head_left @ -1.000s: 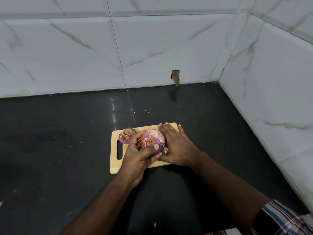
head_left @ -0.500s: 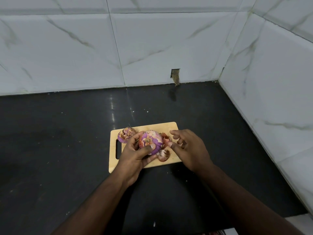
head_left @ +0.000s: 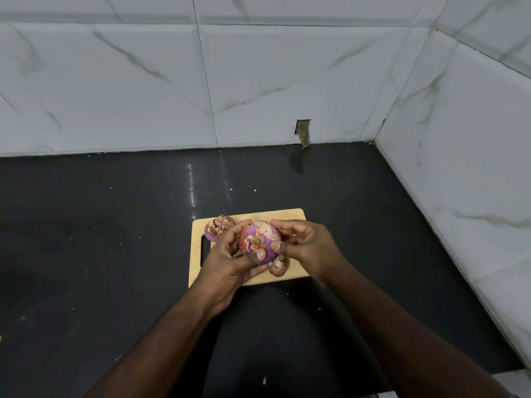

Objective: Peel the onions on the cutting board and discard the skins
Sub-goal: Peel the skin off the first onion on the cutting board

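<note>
A: What is taking up most of the view?

B: The dark bench (head_left: 115,254) is filling the lower part, with white marble-look tiles (head_left: 258,81) rising behind it and to the right. The wooden cutting board (head_left: 290,216) is lying flat on the bench, its handle slot toward the left.

A: And the hands?

B: The left hand (head_left: 227,265) is cupping the big purple onion (head_left: 260,242) above the board, thumb curled over its near side. The right hand (head_left: 310,248) is now gripping the same onion from the right, thumb pressing on its lower edge and fingers wrapping round the far side. Half a second ago that hand was hanging apart from the onion with loosely curled fingers; it is closing that gap now.

A: Anything else on the board?

B: A second onion (head_left: 217,227) is sitting at the far left corner, unmoved, its skin partly torn. A brownish piece of skin (head_left: 278,266) is lying on the near part of the board, just under the held onion, where it was lying before
</note>
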{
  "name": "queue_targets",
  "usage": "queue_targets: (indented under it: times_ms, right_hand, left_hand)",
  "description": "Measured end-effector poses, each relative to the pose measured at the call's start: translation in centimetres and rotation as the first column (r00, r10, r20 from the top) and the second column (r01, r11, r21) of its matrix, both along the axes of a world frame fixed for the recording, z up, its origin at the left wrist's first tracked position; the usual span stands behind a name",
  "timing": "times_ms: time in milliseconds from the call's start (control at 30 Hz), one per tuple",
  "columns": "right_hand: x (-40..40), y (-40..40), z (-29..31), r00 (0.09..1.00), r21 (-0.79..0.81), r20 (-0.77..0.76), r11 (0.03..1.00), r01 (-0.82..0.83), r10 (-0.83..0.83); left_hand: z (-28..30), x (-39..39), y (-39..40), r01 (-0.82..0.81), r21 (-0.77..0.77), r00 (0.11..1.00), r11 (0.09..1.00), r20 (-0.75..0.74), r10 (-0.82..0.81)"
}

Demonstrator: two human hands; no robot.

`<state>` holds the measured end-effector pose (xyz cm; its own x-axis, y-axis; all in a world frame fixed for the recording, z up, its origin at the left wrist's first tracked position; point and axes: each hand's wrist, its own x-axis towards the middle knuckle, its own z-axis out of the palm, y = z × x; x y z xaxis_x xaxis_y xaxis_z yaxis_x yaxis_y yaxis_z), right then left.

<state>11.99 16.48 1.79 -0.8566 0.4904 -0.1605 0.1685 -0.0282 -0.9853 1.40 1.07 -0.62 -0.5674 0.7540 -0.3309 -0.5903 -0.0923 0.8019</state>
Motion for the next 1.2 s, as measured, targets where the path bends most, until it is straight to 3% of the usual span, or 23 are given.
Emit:
queue_targets:
  times_ms: [200, 433, 600, 667, 767, 833, 1000, 1133, 1200]
  right_hand:
    - [-0.3, 0.0, 0.0, 0.997, -0.238, -0.036, 0.969, 0.059, -0.07]
    - [-0.3, -0.2, -1.2, 0.989, -0.314, -0.036, 0.941, 0.124, -0.143]
    - [-0.1, -0.3, -1.1, 0.995, -0.072, -0.03, 0.993, 0.094, -0.097]
    - [0.3, 0.2, -0.8, 0.997, 0.101, 0.004, 0.991, 0.082, -0.082]
    - [1.0, 0.5, -0.7, 0.987, 0.456, 0.144, 0.89, -0.004, -0.07]
    - [1.5, 0.4, -1.0, 0.959, 0.567, 0.282, 0.808, -0.157, -0.011]
    - [2.2, -0.3, -2.1, 0.877, 0.612, 0.455, 0.661, -0.434, 0.155]
    - [2.1, -0.1, -2.0, 0.878, 0.674, 0.456, 0.588, -0.447, 0.145]
    - [2.1, 0.2, -1.8, 0.892, 0.665, 0.432, 0.62, -0.417, 0.136]
  left_hand:
    - [0.0, 0.1, 0.2, -0.01, -0.004, 0.999, 1.0, -0.04, 0.009]
    - [-0.3, 0.4, 0.3, -0.042, 0.006, 0.998, 0.999, -0.05, 0.042]
    - [-0.6, 0.7, 0.3, -0.085, -0.016, 0.996, 0.996, -0.009, 0.085]
    - [-0.6, 0.7, 0.3, -0.111, -0.022, 0.994, 0.994, -0.002, 0.111]
    - [-0.4, 0.5, 0.1, -0.133, -0.02, 0.991, 0.991, -0.007, 0.133]
    - [-0.4, 0.5, 0.1, -0.136, -0.026, 0.991, 0.99, -0.004, 0.136]
    - [-0.1, 0.4, -0.1, -0.141, -0.023, 0.99, 0.99, -0.003, 0.141]
    - [0.8, 0.0, -0.4, -0.134, -0.003, 0.991, 0.991, -0.024, 0.134]
    - [1.3, -0.2, -0.5, -0.14, 0.002, 0.99, 0.99, -0.02, 0.14]
